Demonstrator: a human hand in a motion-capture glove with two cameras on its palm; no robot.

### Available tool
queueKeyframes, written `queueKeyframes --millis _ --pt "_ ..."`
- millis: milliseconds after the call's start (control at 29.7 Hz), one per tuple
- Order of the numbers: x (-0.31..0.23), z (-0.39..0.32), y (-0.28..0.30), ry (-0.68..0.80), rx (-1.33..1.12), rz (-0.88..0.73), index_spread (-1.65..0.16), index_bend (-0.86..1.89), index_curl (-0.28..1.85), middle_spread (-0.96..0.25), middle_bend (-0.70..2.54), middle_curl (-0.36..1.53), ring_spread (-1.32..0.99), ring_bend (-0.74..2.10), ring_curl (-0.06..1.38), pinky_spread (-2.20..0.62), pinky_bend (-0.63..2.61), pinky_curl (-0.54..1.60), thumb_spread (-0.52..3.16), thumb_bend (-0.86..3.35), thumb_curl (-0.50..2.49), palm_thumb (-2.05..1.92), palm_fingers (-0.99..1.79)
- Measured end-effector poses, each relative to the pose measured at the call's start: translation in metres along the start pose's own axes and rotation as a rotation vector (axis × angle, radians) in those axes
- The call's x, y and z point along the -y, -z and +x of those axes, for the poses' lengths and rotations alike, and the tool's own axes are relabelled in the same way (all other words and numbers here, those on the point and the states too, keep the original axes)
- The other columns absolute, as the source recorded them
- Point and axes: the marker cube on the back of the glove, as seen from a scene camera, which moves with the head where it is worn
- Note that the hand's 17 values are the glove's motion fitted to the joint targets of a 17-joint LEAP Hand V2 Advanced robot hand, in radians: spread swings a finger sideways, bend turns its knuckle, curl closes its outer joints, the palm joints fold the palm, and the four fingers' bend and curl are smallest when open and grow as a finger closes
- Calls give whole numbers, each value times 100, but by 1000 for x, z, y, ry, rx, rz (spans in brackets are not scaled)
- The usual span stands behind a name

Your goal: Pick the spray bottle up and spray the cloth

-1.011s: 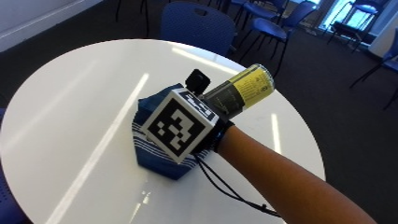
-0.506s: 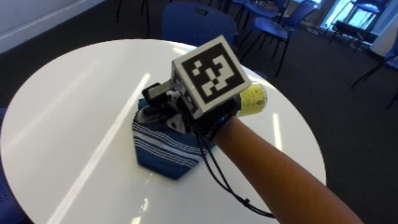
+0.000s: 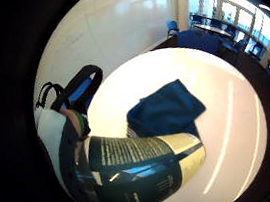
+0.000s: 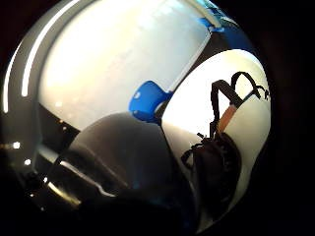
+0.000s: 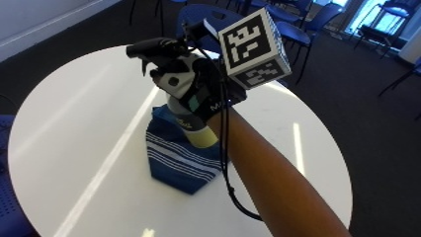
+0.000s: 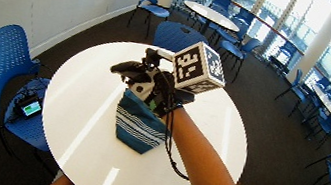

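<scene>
I have my hand [image 5: 197, 94] wrapped around the spray bottle [image 5: 188, 116], held upright above the folded cloth [image 5: 181, 160] on the tabletop [image 5: 79, 123], so the nozzle can reach it.

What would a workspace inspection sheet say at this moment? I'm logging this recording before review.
Surface: round white table, streaked with light glare.
Job's things: spray bottle with black trigger head and yellow-green base, held upright above the folded blue cloth with white stripes, which lies flat near the table's middle.
Clutter: nothing seen on the table besides the cloth.
Grippers: black-gloved right hand grips the bottle around its body; the bottle is lifted off the table.
Cables: a black cable hangs from the glove along the forearm.
Surroundings: blue chairs, another round table, whiteboard wall, tall windows.
</scene>
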Motion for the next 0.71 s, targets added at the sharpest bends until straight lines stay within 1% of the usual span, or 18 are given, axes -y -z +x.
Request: queueKeyframes --millis 101,202,539,708 --pt "10 -10 -5 -53 184 22 -22 41 55 -13 51 47 -15 51 43 -23 38 39 33 -3 83 86 137" --pt "17 -18 -8 -86 287 55 -22 41 55 -13 52 47 -15 50 43 -23 38 39 33 -3 83 86 137" --pt "34 -18 -15 -116 371 167 -22 41 55 -12 52 47 -15 51 43 -23 38 39 33 -3 83 86 137" --pt "46 -1 -20 -171 399 229 -22 40 55 -12 52 48 -15 51 43 -23 38 39 33 -3 83 86 136"
